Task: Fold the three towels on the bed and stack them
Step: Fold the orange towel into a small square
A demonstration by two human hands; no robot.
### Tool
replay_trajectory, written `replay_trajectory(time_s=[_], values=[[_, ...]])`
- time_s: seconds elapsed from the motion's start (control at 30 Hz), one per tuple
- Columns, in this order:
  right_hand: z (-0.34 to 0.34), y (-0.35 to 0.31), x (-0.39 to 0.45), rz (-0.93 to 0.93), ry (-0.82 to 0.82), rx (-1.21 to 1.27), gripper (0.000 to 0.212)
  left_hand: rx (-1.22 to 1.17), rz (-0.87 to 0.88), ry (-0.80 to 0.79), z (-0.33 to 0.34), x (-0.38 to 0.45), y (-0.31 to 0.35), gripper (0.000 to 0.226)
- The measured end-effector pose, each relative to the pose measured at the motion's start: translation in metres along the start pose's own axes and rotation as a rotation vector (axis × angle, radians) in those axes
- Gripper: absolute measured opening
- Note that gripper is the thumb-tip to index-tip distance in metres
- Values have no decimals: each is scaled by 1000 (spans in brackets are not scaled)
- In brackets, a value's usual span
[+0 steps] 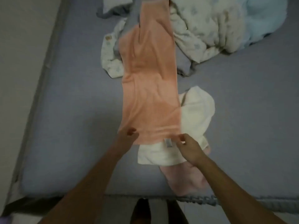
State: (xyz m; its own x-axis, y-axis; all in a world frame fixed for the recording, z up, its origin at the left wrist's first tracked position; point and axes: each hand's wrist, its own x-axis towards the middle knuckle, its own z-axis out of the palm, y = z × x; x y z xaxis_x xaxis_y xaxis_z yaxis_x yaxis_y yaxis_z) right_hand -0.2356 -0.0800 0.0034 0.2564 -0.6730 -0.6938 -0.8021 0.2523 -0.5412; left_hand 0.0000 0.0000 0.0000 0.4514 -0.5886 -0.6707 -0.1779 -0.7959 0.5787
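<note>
Bare forearms reaching in from bottom edge, dark shoes or feet visible at floor level between them, blurry. Left hand (127,135) pinching near-left corner of long peach-orange terry towel (148,88), fingers closed on the hem. Right hand (188,147) pinching near-right corner of same towel, thumb and fingertips closed on edge just beside small white sewn-in label (168,143). Peach towel stretched lengthwise away from the body, near end lifted slightly, far end running up past top of frame, some lengthwise creases in upper half. Under near end, crumpled cream-white towel (195,110), unfolded, partly covered by peach towel, bulging out to the right. Pale pink towel (184,178) bunched beneath the cream one, near bed's front edge, touching it, right wrist overlapping. All three on grey fitted-sheet mattress (72,126), front edge with grey ribbed trim. Beige floor along left side. Farther back, white printed fabric piece (110,62) poking out left of peach towel, grey cloth beside it. Far right, rumpled cream patterned quilt (207,29), pale blue blanket (265,18) behind it. Far top-left, grey-edged pillow (113,5), cut off by frame.
</note>
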Motion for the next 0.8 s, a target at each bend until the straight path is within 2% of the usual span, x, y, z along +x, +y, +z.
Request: replay_trajectory(time_s=[0.17, 0.23, 0.37, 0.47, 0.57, 0.63, 0.67, 0.73, 0.8], values=[[11, -27, 113, -129, 263, -38, 41, -1, -11, 90, -1, 136, -13, 46], [18, -35, 145, -110, 322, -45, 46, 60, 22, 149, 1, 175, -19, 50], [38, -45, 164, -69, 448, -78, 47, 148, 40, 258, -3, 212, -36, 29], [51, -48, 158, -77, 482, -94, 36, 111, -16, 205, -12, 213, -46, 16], [61, -47, 148, -50, 397, -142, 29, -41, 0, 158, -32, 194, -58, 16], [68, -45, 139, -22, 382, -99, 32, -91, -72, 128, -45, 167, -70, 27], [71, -44, 135, -19, 401, -74, 33, -47, -122, 117, -50, 155, -82, 33], [78, -44, 131, -38, 458, -39, 33, 140, -234, 37, -59, 133, -115, 32], [84, -49, 128, -83, 482, -1, 34, 384, -392, -165, -64, 111, -155, 29]])
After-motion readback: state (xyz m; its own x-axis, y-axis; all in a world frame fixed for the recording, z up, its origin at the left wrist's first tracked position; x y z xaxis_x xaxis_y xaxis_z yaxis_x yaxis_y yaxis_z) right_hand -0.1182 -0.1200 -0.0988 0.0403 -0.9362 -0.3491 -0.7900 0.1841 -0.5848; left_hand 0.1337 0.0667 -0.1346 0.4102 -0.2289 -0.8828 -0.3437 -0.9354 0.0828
